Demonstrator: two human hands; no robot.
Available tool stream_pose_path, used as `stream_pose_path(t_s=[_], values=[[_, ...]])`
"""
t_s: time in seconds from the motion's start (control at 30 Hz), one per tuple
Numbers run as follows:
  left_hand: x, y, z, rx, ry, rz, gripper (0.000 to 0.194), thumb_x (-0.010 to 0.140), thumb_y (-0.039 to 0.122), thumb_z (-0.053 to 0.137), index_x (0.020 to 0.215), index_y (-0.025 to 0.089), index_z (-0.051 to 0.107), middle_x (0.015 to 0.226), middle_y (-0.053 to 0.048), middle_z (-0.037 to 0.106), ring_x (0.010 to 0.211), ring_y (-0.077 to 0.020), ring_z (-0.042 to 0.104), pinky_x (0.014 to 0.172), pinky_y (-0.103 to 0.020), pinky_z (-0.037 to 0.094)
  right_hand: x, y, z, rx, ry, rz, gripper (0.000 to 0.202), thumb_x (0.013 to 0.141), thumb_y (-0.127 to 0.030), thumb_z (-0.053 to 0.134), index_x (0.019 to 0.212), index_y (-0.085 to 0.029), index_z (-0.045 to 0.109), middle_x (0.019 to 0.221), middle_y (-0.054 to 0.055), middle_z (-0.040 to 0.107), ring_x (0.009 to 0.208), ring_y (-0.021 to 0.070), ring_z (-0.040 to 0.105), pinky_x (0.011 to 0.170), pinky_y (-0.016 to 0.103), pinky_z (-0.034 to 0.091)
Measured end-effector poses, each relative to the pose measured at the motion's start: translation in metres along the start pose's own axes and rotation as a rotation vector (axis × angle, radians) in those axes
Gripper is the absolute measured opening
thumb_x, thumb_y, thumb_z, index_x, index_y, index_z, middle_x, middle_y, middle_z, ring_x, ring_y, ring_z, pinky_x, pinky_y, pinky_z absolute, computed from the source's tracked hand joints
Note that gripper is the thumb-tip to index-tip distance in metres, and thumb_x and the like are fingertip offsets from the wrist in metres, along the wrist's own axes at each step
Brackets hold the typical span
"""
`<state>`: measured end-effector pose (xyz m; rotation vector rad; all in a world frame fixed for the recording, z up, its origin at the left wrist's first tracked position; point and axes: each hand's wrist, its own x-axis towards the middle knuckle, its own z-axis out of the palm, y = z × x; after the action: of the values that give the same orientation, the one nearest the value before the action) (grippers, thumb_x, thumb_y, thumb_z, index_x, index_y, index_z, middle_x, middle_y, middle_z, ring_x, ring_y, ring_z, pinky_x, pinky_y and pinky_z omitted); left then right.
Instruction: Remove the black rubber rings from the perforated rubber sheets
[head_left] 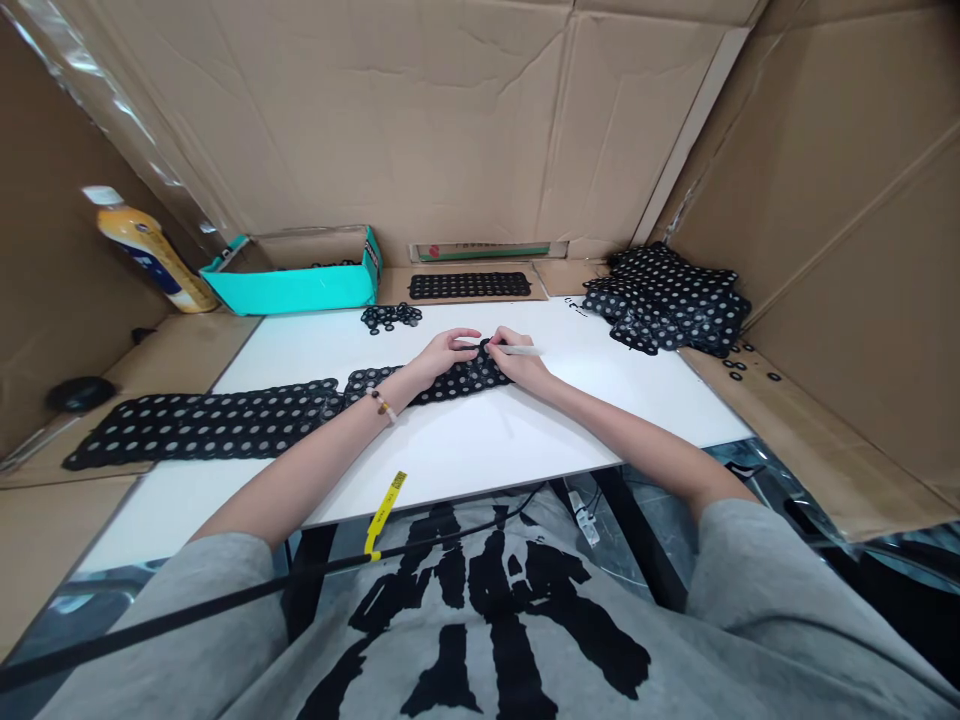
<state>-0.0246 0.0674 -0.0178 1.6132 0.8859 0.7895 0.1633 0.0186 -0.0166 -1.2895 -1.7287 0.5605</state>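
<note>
A grey shirt [645, 620] is seen nearest. Beyond it, on the white tabletop [450, 450], a black dotted sheet [466, 380] is spread. Over it, a slim pale tool [520, 350] is gripped by the right hand [525, 370]; the left hand [441, 360] is curved, whether pinching cannot be told. The sheet is probably best pressed flat beside the tool's tip. Farther back, black rings [391, 317] are heaped.

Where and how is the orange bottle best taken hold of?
Probably around the middle of the orange bottle, with the left hand coming from the near right, above the turquoise box: the body is rounded and exposed there, while the box crowds its base and the cardboard wall stands behind.
</note>
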Motion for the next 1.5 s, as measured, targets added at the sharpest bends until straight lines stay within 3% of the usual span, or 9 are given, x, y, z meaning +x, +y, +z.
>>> stream_pose_path(t_s=[0.13,0.23,0.53,0.8,0.9,1.07,1.2,1.37,1.5], values=[[0.002,-0.001,0.0,0.202,-0.004,0.053,0.071,0.059,0.036,0.082,0.124,0.018,0.061,0.11,-0.008,0.07,0.106,-0.0264,0.061,0.1,-0.04,0.041,0.003,0.003,-0.01,0.156,-0.002,0.076,0.018,0.077,-0.035,0.056,0.067,-0.021,0.052,0.07,-0.001,0.059,0.07,0.0156,0.052,0.068,0.028,0.038],[0.004,-0.003,0.001,0.301,-0.023,0.085,0.067,0.059,0.037,0.081,0.121,0.018,0.066,0.125,-0.009,0.066,0.114,-0.0284,0.058,0.105,-0.04,0.037,0.005,0.004,-0.016,0.222,-0.08,0.157,0.017,0.071,-0.034,0.059,0.064,-0.02,0.053,0.064,-0.002,0.056,0.065,0.0143,0.048,0.063,0.027,0.036],[0.003,0.0,0.003,0.222,-0.018,0.057,0.072,0.058,0.033,0.08,0.126,0.017,0.065,0.131,-0.01,0.063,0.119,-0.0281,0.055,0.109,-0.04,0.033,0.004,0.001,-0.02,0.183,-0.154,0.101,0.016,0.071,-0.033,0.058,0.064,-0.02,0.053,0.064,-0.003,0.056,0.065,0.0135,0.048,0.063,0.027,0.035],[0.0,0.005,0.004,0.043,-0.019,-0.069,0.086,0.058,0.029,0.081,0.138,0.012,0.054,0.102,-0.009,0.072,0.09,-0.0234,0.065,0.09,-0.039,0.046,-0.003,-0.001,-0.007,-0.021,-0.066,-0.038,0.013,0.079,-0.03,0.052,0.069,-0.021,0.052,0.067,-0.002,0.057,0.066,0.015,0.049,0.062,0.027,0.034],[-0.001,0.009,-0.003,0.058,-0.035,-0.018,0.079,0.059,0.033,0.082,0.133,0.016,0.06,0.095,-0.007,0.074,0.092,-0.0248,0.066,0.093,-0.038,0.045,0.0,-0.001,-0.005,-0.057,-0.042,-0.042,0.012,0.08,-0.031,0.052,0.072,-0.022,0.053,0.069,-0.001,0.059,0.068,0.016,0.052,0.065,0.028,0.035],[0.0,0.008,-0.012,0.196,-0.081,0.064,0.073,0.063,0.035,0.08,0.132,0.019,0.061,0.106,-0.008,0.072,0.1,-0.0242,0.064,0.098,-0.036,0.043,0.006,0.001,-0.018,-0.015,-0.08,-0.021,0.014,0.077,-0.031,0.056,0.068,-0.021,0.057,0.07,0.0,0.064,0.069,0.0161,0.054,0.067,0.028,0.038],[0.003,-0.005,-0.009,0.296,0.057,0.078,0.061,0.066,0.031,0.075,0.124,0.015,0.064,0.092,-0.007,0.071,0.087,-0.0213,0.065,0.09,-0.037,0.047,0.009,0.007,-0.034,0.059,-0.163,0.146,0.013,0.069,-0.03,0.063,0.062,-0.019,0.061,0.067,0.002,0.065,0.068,0.0165,0.057,0.065,0.028,0.041],[0.001,-0.011,-0.001,0.247,0.058,0.155,0.058,0.07,0.031,0.073,0.125,0.015,0.064,0.09,-0.007,0.071,0.087,-0.0208,0.066,0.09,-0.036,0.048,0.01,0.006,-0.033,0.252,-0.176,0.055,0.016,0.072,-0.034,0.064,0.068,-0.019,0.065,0.093,0.006,0.072,0.087,0.0179,0.064,0.083,0.031,0.045],[-0.002,-0.006,0.002,0.242,0.021,0.151,0.062,0.07,0.033,0.074,0.128,0.015,0.062,0.089,-0.007,0.072,0.088,-0.0218,0.066,0.09,-0.037,0.047,0.005,0.003,-0.023,0.149,-0.156,0.059,0.018,0.075,-0.036,0.06,0.068,-0.019,0.062,0.074,0.001,0.066,0.073,0.016,0.058,0.073,0.029,0.043]])
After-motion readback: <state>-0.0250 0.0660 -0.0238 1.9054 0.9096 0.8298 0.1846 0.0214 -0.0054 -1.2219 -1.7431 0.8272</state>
